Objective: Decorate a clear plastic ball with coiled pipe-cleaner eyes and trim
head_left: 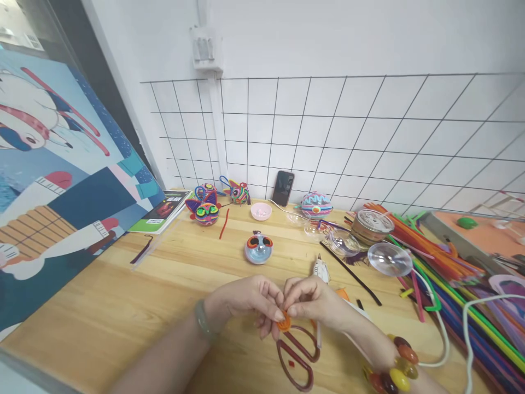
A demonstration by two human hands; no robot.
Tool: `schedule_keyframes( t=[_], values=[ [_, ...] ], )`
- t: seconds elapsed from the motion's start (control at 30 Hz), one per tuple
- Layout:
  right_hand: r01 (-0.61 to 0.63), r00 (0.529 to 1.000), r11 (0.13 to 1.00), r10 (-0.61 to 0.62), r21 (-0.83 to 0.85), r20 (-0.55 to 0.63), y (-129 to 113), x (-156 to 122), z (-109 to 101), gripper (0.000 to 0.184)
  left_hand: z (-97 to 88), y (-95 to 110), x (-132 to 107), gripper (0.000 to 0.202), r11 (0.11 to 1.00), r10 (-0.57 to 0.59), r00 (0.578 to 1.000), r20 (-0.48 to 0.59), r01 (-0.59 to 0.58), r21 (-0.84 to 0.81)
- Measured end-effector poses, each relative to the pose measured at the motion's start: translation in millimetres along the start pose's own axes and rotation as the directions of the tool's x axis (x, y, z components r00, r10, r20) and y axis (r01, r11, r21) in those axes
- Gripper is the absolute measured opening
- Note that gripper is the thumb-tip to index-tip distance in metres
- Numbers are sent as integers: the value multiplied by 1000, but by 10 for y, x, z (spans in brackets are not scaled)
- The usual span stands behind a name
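Above the wooden table point(176, 273), pinching fingers point(275, 313) partly hide an orange piece point(284, 324).

A dark rectangular phone point(283, 188) leans before a black wire grid point(333, 116). A blue illustrated board point(88, 189) partly hides a green-and-black book point(166, 211).

- No text, brand or number can be read.
- On the book point(161, 213) at far left, pale characters point(174, 199) and a white label point(154, 221) are too small to make out.
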State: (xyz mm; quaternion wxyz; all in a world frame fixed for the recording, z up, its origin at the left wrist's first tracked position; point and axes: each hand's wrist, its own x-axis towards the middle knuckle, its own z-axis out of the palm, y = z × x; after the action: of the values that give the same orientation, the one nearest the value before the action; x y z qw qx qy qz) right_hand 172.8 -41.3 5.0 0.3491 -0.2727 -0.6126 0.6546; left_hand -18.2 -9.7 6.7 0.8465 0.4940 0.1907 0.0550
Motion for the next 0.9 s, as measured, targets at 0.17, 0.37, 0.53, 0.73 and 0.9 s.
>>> schedule_keyframes(
  t=[0.17,0.37,0.53,0.73,0.9],
  values=[
    [1,1000,1000,-1,12,-4,31,-4,-10,9,-3,-8,9,24,1000,-11,1000,-6,11,-5],
    [-9,1000,1000,9,13,3,8,-10,-12,10,-2,-1,11,22,999,-40,999,1,40,-19],
    [-26,1000,999,26,25,9,-7,-30,-4,10,32,19,-2,21,998,-58,998,-9,58,-7],
    [-42,999,999,41,33,12,-37,-46,10,12,59,26,-21,22,995,-96,995,-39,96,-8],
    [-44,999,998,44,37,8,-37,-50,15,13,57,16,-18,23,996,-90,995,-49,90,-7]
  ],
)
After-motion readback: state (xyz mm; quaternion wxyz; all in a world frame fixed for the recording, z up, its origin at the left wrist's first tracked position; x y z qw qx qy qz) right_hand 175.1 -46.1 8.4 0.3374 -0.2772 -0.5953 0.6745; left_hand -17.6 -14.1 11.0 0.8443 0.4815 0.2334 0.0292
